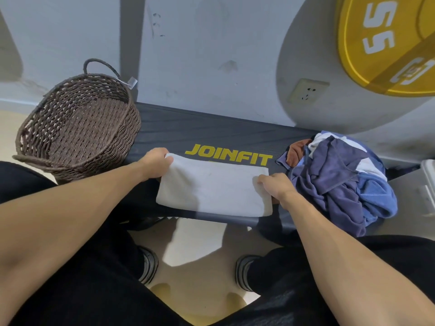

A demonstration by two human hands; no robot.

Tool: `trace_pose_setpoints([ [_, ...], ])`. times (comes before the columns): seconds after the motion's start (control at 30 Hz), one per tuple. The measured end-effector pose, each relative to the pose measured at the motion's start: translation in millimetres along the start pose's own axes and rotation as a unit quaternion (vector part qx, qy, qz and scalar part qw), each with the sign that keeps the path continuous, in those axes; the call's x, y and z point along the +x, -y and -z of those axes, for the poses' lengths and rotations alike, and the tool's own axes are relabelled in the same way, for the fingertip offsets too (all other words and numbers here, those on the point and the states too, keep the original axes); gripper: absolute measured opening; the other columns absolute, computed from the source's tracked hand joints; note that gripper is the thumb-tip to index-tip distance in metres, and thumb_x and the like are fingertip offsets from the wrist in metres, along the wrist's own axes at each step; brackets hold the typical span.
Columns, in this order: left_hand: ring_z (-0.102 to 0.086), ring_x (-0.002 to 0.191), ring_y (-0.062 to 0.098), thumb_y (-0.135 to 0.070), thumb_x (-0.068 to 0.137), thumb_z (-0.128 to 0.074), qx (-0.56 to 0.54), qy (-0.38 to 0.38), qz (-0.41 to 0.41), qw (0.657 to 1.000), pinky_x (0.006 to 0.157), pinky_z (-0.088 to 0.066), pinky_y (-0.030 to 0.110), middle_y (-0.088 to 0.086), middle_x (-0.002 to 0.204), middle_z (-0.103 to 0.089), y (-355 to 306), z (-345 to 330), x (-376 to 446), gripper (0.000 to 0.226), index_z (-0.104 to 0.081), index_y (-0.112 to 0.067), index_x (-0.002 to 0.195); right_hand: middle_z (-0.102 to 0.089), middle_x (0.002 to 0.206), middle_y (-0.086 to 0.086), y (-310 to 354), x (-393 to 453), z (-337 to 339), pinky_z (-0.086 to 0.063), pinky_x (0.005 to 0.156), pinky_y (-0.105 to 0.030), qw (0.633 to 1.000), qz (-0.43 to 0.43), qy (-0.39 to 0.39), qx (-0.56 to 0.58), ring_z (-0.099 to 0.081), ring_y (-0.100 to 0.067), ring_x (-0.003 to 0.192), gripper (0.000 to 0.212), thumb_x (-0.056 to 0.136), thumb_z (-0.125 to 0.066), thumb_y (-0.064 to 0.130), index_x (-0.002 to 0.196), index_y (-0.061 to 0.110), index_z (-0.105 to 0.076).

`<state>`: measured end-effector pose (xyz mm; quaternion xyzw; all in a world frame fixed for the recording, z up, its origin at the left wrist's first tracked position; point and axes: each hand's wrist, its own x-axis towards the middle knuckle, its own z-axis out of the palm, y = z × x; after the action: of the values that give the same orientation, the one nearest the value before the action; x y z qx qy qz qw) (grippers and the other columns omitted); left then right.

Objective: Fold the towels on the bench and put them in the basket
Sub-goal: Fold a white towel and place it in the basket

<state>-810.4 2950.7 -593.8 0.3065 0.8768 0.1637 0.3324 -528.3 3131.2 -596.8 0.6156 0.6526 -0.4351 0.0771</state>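
Here both hands [156, 162] [275, 184] pinch white towel [211, 187] edges.

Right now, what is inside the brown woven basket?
The basket shows only its own woven wall and bottom; no towel is visible inside. Its near rim hides a small part of the floor of it, so that strip cannot be checked.

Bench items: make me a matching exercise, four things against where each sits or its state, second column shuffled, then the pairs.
1. white towel
2. basket
3. pile of blue cloths
4. weight plate

A. leaning at the wall, upper right
B. flat on the bench, held by the left hand and right hand
C. at the bench's left end, nothing in it
D. crumpled at the right end

1-B, 2-C, 3-D, 4-A
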Motion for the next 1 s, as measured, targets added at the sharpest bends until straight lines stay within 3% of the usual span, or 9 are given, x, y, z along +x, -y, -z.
trace_pose_setpoints([
  [0.13, -0.054, 0.102, 0.031, -0.019, 0.1, -0.039, 0.037, -0.004, 0.011, 0.999, 0.084, -0.045, 0.04, 0.017, 0.113, -0.057, -3, 1, -2, 0.025, -0.053, 0.0, 0.11, -0.062, 0.1, -0.016, -4, 3, -3, -0.052, 0.089, -0.046, 0.999, 0.016, -0.016, -0.031, -0.059, -0.031, 0.092, 0.039, 0.099, -0.048, 0.031, 0.116, -0.002, -0.061],
  [0.37, -0.055, 0.096, 0.03, -0.028, 0.095, -0.049, 0.045, -0.048, -0.003, 0.998, 0.086, -0.048, 0.045, 0.014, 0.103, -0.061, 6, -3, -2, 0.018, -0.048, -0.01, 0.099, -0.058, 0.097, -0.01, -6, 6, -13, -0.048, 0.08, -0.04, 0.993, 0.025, -0.058, -0.1, -0.055, -0.026, 0.089, 0.045, 0.098, -0.048, 0.037, 0.118, -0.002, -0.059],
  [0.47, -0.053, 0.091, 0.026, -0.03, 0.091, -0.06, 0.046, -0.105, -0.002, 0.993, 0.079, -0.045, 0.04, 0.007, 0.1, -0.057, 6, -3, 0, 0.024, -0.045, -0.014, 0.1, -0.059, 0.092, -0.009, -9, 4, -14, -0.05, 0.07, -0.039, 0.987, 0.01, -0.076, -0.141, -0.057, -0.028, 0.083, 0.052, 0.095, -0.048, 0.048, 0.114, 0.0, -0.061],
  [0.6, -0.051, 0.088, 0.023, -0.02, 0.085, -0.065, 0.052, -0.198, -0.166, 0.965, 0.078, -0.043, 0.039, 0.002, 0.096, -0.05, -15, -13, -8, 0.019, -0.054, -0.014, 0.1, -0.06, 0.085, -0.008, -8, 1, -14, -0.048, 0.065, -0.035, 0.976, -0.006, -0.09, -0.201, -0.06, -0.029, 0.079, 0.066, 0.086, -0.048, 0.069, 0.1, 0.006, -0.061],
  [0.63, -0.053, 0.088, 0.024, -0.019, 0.084, -0.068, 0.058, -0.188, -0.224, 0.955, 0.078, -0.044, 0.04, 0.003, 0.096, -0.052, -22, -20, -13, 0.021, -0.056, -0.012, 0.1, -0.059, 0.086, -0.008, -6, 0, -14, -0.049, 0.065, -0.036, 0.974, -0.011, -0.09, -0.208, -0.059, -0.029, 0.078, 0.068, 0.082, -0.05, 0.073, 0.097, 0.007, -0.057],
  [0.7, -0.054, 0.092, 0.025, -0.024, 0.085, -0.071, 0.097, -0.084, -0.279, 0.952, 0.077, -0.044, 0.037, 0.005, 0.103, -0.052, -31, -41, -25, 0.028, -0.056, -0.012, 0.105, -0.056, 0.082, -0.005, -1, -5, -14, -0.049, 0.062, -0.036, 0.975, -0.031, -0.069, -0.209, -0.057, -0.027, 0.074, 0.072, 0.073, -0.06, 0.077, 0.095, 0.01, -0.049],
  [0.8, -0.051, 0.084, 0.022, -0.023, 0.083, -0.068, 0.226, 0.087, -0.229, 0.943, 0.069, -0.04, 0.032, 0.006, 0.114, -0.047, -32, -62, -36, 0.046, -0.045, -0.021, 0.122, -0.05, 0.071, -0.003, 2, -13, -16, -0.05, 0.06, -0.036, 0.98, -0.065, -0.043, -0.183, -0.058, -0.025, 0.074, 0.077, 0.065, -0.078, 0.065, 0.107, 0.005, -0.055],
  [0.93, -0.048, 0.066, 0.015, -0.005, 0.07, -0.071, 0.294, 0.149, -0.193, 0.924, 0.051, -0.033, 0.026, -0.002, 0.106, -0.031, -21, -44, -36, 0.079, -0.028, -0.035, 0.129, -0.056, 0.094, -0.009, -3, -20, -19, -0.051, 0.069, -0.037, 0.983, -0.068, -0.058, -0.161, -0.062, -0.029, 0.093, 0.084, 0.068, -0.081, 0.057, 0.126, 0.002, -0.054],
  [1.0, -0.045, 0.065, 0.014, -0.002, 0.066, -0.072, 0.332, 0.139, -0.172, 0.917, 0.052, -0.035, 0.028, -0.003, 0.103, -0.027, -16, -31, -37, 0.085, -0.026, -0.036, 0.129, -0.059, 0.104, -0.01, -2, -21, -19, -0.049, 0.071, -0.037, 0.985, -0.068, -0.053, -0.151, -0.061, -0.029, 0.097, 0.085, 0.07, -0.08, 0.057, 0.129, 0.002, -0.051],
])
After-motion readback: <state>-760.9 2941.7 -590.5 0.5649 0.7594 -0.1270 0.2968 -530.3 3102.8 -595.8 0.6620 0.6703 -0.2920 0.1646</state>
